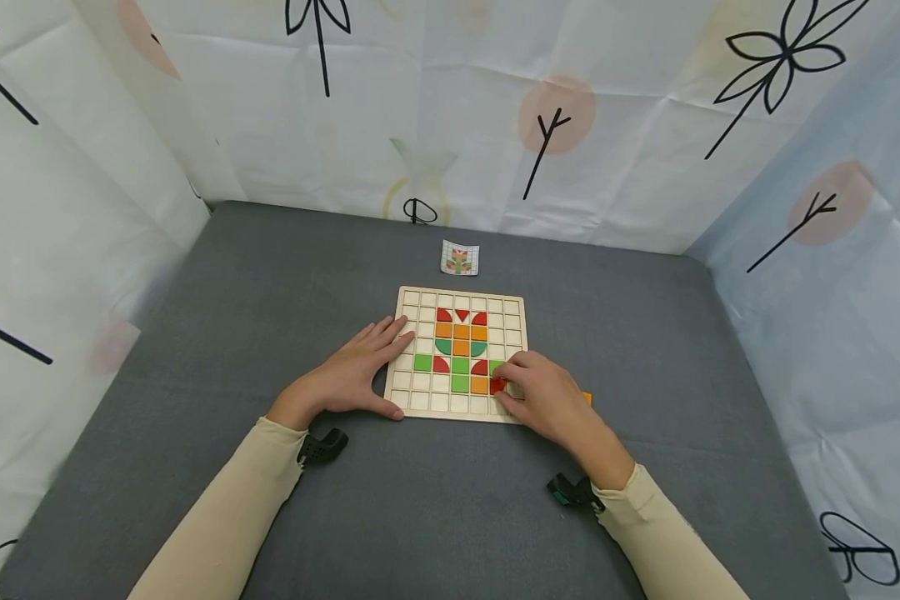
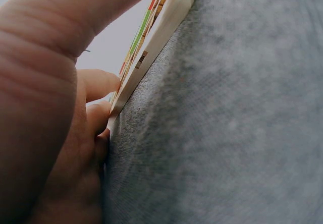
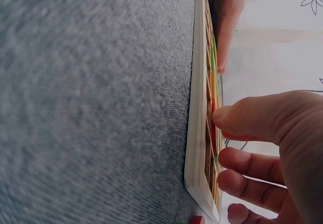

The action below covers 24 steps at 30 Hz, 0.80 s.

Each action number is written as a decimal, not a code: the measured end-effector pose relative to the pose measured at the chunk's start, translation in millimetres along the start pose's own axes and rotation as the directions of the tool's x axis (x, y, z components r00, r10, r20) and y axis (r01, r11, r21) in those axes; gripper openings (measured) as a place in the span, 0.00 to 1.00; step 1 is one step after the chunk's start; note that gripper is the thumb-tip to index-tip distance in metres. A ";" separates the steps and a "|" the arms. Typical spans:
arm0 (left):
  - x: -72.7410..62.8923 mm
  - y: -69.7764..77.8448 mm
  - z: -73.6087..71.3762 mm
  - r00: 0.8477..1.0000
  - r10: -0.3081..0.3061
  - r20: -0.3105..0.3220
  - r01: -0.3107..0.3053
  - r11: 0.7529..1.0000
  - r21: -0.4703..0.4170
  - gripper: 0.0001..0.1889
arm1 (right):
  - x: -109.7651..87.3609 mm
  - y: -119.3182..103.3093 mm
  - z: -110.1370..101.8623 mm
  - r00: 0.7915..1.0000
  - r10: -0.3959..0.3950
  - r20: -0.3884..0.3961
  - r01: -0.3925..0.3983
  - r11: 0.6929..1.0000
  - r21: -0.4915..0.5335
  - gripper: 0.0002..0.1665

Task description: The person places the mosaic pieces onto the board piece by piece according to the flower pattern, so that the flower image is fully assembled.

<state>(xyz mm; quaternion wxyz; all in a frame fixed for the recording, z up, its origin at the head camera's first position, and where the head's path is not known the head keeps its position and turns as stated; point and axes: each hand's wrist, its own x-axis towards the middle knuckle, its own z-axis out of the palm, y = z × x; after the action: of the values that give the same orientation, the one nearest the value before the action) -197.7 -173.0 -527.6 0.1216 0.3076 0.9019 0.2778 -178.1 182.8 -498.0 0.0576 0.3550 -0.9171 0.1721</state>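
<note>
A square wooden grid board (image 1: pixel 438 403) lies flat on the grey table, with red, orange and green tiles set in its cells. My left hand (image 1: pixel 356 367) rests along the board's left side, fingers spread over the edge and thumb at the near corner. At the board's lower right, my right hand (image 1: pixel 551 396) pinches a red tile (image 1: pixel 498 387) between thumb and fingers, down at a cell beside an orange tile (image 1: pixel 478 385). In the right wrist view the thumb (image 3: pixel 229 117) touches this red tile (image 3: pixel 214 128). My right fingers partly cover a green tile just above it.
A small card (image 1: pixel 460 258) with a printed tile pattern lies behind the board. An orange piece (image 1: pixel 587 398) shows partly behind my right hand. Another red piece (image 3: pixel 197 220) lies beyond the board's corner in the right wrist view. Patterned cloth (image 1: pixel 450 100) hangs around the table.
</note>
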 end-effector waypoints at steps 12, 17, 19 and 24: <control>-0.1 -0.6 0.4 1.000 -0.001 -0.001 0.001 1.000 0.003 0.68 | 0.9 0.0 1.4 1.000 -0.002 -0.004 0.002 1.000 0.017 0.11; -0.2 -2.1 1.3 1.000 -0.001 -0.002 0.001 1.000 0.006 0.68 | 1.9 -0.3 1.4 1.000 -0.002 0.000 0.002 1.000 0.018 0.12; -0.2 -2.3 1.3 1.000 -0.002 -0.002 0.002 1.000 0.008 0.68 | 2.1 -0.3 1.3 1.000 -0.002 0.001 0.002 1.000 0.020 0.12; 0.2 -2.0 1.1 1.000 -0.003 0.002 0.002 1.000 0.013 0.68 | 2.1 -0.6 0.8 1.000 0.002 0.010 -0.002 1.000 0.024 0.12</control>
<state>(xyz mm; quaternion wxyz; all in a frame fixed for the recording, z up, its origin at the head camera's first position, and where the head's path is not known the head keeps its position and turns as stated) -198.4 -173.7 -529.6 0.1210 0.3075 0.9039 0.2714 -179.3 180.8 -498.1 0.0488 0.3557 -0.9156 0.1813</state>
